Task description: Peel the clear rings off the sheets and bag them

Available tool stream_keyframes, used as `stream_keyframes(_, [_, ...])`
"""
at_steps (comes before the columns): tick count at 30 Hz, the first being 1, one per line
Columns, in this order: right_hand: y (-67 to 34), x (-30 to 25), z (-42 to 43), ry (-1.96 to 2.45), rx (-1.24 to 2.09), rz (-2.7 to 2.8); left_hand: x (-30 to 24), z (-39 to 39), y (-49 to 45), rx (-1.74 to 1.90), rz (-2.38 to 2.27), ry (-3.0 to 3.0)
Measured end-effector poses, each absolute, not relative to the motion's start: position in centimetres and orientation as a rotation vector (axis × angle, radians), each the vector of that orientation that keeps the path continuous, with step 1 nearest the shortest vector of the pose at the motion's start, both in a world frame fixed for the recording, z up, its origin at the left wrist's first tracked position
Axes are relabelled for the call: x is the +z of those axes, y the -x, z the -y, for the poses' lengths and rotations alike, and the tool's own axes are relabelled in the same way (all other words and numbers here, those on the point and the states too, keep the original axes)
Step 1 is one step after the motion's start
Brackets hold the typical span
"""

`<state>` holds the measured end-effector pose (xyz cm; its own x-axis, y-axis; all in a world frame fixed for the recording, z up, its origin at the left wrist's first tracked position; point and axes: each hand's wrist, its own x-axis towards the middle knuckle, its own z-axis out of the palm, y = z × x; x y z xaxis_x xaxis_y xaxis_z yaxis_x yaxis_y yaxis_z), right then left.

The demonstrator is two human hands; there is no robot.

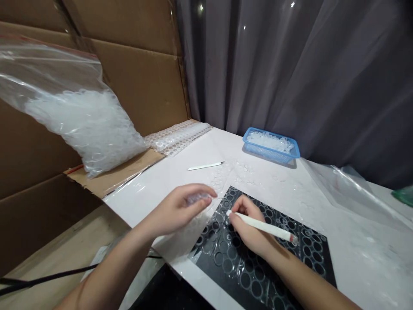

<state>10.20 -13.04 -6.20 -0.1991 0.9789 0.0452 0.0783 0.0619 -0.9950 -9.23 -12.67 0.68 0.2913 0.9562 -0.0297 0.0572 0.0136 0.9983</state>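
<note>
My right hand (248, 221) pinches a white pen-like stick (266, 227), its far end marked with a red band. The wrist rests over a black sheet (206, 257) covered with clear film and several clear rings (256, 288). My left hand (183, 206) is curled just above the table at the sheet's left edge. Clear plastic rings (197, 198) show between its thumb and fingers, though their shapes are partly hidden. Behind the hands lies a second white stick (205, 166) with a dark tip.
A blue basket (269, 151) of clear rings stands at the back. Loose rings (243, 170) lie scattered before it. At left, a zip bag (97, 125) of rings leans on cardboard (135, 82). Ring-marked sheets (180, 137) and clear plastic film (355, 193) lie on the table.
</note>
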Motion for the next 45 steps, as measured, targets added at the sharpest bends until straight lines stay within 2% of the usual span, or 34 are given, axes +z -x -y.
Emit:
stream_keyframes(3, [-9.9, -6.6, 13.3, 1.236, 1.328, 1.598, -0.2, 13.4, 10.4, 0.494, -1.279, -2.066])
stream_keyframes(5, [-9.6, -6.6, 13.4, 1.266, 1.369, 1.656, -1.3, 13.9, 10.6, 0.228, -1.388, -2.210])
stream_keyframes(8, [-9.3, -6.6, 13.6, 1.280, 1.381, 1.731, -2.5, 14.3, 10.4, 0.080, -1.494, -2.216])
stream_keyframes(21, [-9.0, -6.3, 13.8, 1.276, 1.211, 1.917, -3.4, 14.2, 7.9, 0.068, -1.598, -2.247])
stream_keyframes(23, [-8.9, -6.3, 13.9, 1.267, 1.198, 1.926, -3.3, 14.1, 8.3, 0.168, -1.575, -2.201])
stream_keyframes(27, [-8.8, -6.3, 13.9, 1.275, 1.192, 1.924, -1.9, 14.1, 10.3, 0.623, -1.579, -1.921])
stream_keyframes(29, [-8.9, -6.3, 13.9, 1.281, 1.208, 1.904, -1.1, 14.3, 10.9, 0.688, -1.552, -1.892])
stream_keyframes(35, [-9.2, -6.6, 14.5, 1.251, 1.287, 1.910, -2.2, 15.4, 10.4, 0.195, -1.454, -2.208])
stream_keyframes(45, [-8.6, -5.9, 14.7, 1.263, 1.257, 1.982, -3.2, 15.9, 8.8, -0.110, -1.604, -2.349])
